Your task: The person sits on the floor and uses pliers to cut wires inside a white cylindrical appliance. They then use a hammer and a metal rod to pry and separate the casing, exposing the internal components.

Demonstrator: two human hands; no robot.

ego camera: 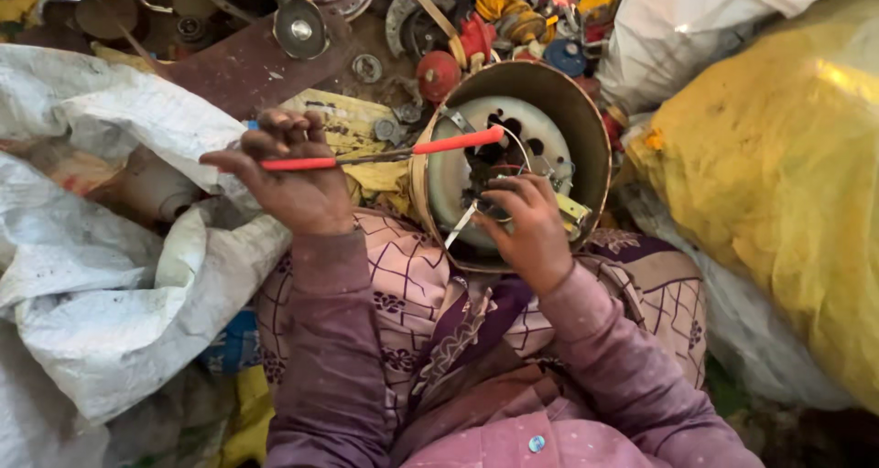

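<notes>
My left hand (291,177) grips one red handle of a pair of pliers or cutters (385,155). The other red handle reaches right across a round metal appliance shell (586,129) that rests tilted on my lap. Inside the shell sits a pale disc with dark holes, wires and small metal parts (499,125). My right hand (526,225) holds the inner parts at the shell's lower edge, fingers curled on wires and a thin metal strip. Whether the tool's jaws bite anything is hidden.
White woven sacks (101,248) lie at my left. A yellow sack (787,175) and a white sack (696,19) crowd the right. Beyond the shell lies a heap of scrap: metal discs, red and yellow parts (458,38), a rusty plate (238,70).
</notes>
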